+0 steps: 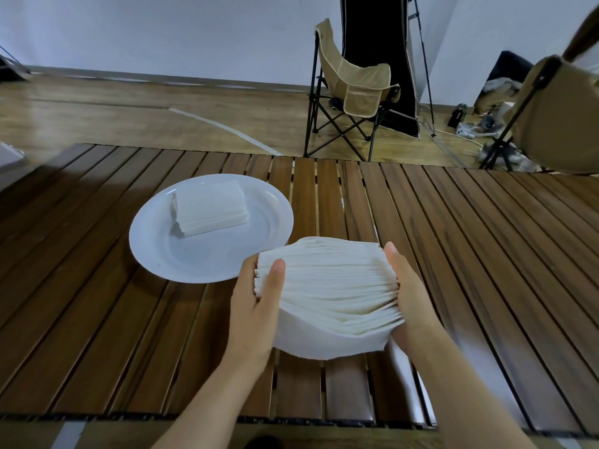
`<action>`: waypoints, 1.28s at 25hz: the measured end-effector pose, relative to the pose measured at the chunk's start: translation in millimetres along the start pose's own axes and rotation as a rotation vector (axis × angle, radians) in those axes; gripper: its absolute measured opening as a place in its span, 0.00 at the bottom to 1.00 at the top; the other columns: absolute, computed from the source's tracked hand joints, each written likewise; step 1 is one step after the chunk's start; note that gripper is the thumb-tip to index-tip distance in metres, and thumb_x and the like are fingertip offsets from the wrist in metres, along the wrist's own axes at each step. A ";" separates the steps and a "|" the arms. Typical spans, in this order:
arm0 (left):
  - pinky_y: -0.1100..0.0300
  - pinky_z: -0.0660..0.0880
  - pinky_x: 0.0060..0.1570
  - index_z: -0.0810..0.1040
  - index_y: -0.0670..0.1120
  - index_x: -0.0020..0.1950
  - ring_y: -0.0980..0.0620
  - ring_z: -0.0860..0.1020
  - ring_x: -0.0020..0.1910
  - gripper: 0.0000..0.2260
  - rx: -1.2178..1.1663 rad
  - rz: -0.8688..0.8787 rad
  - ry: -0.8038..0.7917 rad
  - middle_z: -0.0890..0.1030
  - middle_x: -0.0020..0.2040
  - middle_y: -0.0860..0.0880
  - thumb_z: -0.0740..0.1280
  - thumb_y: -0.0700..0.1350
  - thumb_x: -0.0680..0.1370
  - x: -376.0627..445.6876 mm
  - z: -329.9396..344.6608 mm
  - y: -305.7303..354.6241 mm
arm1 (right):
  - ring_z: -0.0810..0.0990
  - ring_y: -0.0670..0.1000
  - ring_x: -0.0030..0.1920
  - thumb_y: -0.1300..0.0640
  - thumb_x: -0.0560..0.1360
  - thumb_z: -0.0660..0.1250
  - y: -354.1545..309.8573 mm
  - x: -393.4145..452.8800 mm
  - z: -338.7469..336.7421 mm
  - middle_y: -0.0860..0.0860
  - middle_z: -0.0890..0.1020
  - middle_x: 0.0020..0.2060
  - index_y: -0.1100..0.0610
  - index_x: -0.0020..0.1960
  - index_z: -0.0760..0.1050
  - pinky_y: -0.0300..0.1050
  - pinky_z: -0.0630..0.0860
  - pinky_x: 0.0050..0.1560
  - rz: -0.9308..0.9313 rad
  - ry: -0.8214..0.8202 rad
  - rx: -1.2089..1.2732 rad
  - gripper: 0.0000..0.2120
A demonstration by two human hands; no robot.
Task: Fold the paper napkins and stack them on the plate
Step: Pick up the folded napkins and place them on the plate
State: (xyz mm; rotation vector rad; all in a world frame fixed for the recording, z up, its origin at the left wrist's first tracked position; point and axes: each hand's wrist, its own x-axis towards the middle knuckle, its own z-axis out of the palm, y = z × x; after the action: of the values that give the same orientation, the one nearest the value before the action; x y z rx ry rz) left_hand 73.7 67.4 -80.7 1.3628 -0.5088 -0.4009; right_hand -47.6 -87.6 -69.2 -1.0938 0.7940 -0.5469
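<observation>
Both hands hold one thick bundle of paper napkins (327,293) between them, just above the table (470,254) near the middle of its near edge. On my left hand (256,306) I note the thumb lying over the top sheets and the fingers curled round the bundle's left side. On my right hand (410,293) the palm presses the right side, with the thumb up along the far corner; its fingers are hidden behind the paper. The sheets fan apart, edges toward me, and the lowest sheet sags under the rest.

I record a white plate (155,241) on the slatted wooden table, left of centre, just beside the bundle. A small stack of folded napkins (210,207) lies on the far part of the plate, flat and slightly turned.

Beyond the far edge stands a tan folding chair (351,89) on the wooden floor.
</observation>
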 end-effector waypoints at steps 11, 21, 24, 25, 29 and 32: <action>0.66 0.72 0.61 0.59 0.56 0.70 0.62 0.70 0.65 0.47 0.250 0.084 -0.375 0.70 0.63 0.64 0.82 0.53 0.57 6.1 -28.9 -14.7 | 0.84 0.59 0.49 0.36 0.73 0.65 7.7 6.7 -1.4 0.58 0.85 0.47 0.59 0.54 0.79 0.60 0.78 0.56 -0.006 0.099 -0.053 0.26; 0.70 0.76 0.51 0.71 0.43 0.64 0.59 0.78 0.56 0.33 0.244 0.078 -0.116 0.79 0.56 0.52 0.79 0.39 0.62 13.0 -29.2 -20.4 | 0.74 0.50 0.65 0.52 0.64 0.75 5.4 3.7 -21.2 0.47 0.75 0.65 0.37 0.71 0.63 0.50 0.75 0.62 -0.123 -0.454 -0.389 0.39; 0.72 0.74 0.50 0.66 0.47 0.67 0.61 0.75 0.59 0.39 0.230 0.072 -0.163 0.76 0.58 0.56 0.79 0.34 0.61 12.9 -30.9 -18.4 | 0.73 0.47 0.66 0.57 0.55 0.80 8.6 2.5 -16.3 0.44 0.74 0.64 0.38 0.72 0.59 0.49 0.74 0.64 -0.166 -0.462 -0.447 0.52; 0.72 0.74 0.51 0.64 0.49 0.69 0.63 0.74 0.60 0.42 0.220 0.070 -0.185 0.76 0.58 0.58 0.79 0.33 0.61 11.7 -31.1 -18.1 | 0.73 0.47 0.65 0.58 0.55 0.81 10.2 2.7 -14.1 0.44 0.75 0.63 0.39 0.72 0.59 0.49 0.74 0.65 -0.177 -0.431 -0.462 0.52; 0.69 0.73 0.56 0.53 0.54 0.76 0.62 0.71 0.65 0.51 0.198 0.050 -0.258 0.72 0.63 0.61 0.79 0.34 0.62 10.0 -35.3 -18.5 | 0.75 0.48 0.63 0.55 0.54 0.80 11.8 4.5 -12.8 0.46 0.77 0.60 0.44 0.68 0.65 0.49 0.76 0.61 -0.211 -0.370 -0.435 0.46; 0.71 0.71 0.59 0.48 0.55 0.77 0.63 0.69 0.66 0.54 0.194 0.070 -0.240 0.70 0.65 0.61 0.79 0.36 0.62 9.6 -36.0 -18.7 | 0.74 0.50 0.62 0.53 0.53 0.80 9.4 4.7 -14.7 0.48 0.77 0.58 0.46 0.65 0.67 0.48 0.77 0.58 -0.201 -0.336 -0.413 0.43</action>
State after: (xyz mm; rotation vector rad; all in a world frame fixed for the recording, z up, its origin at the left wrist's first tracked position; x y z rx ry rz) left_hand 102.2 88.4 -102.7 1.4866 -0.8090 -0.4696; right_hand -56.3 -95.8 -82.8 -1.6116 0.5134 -0.3571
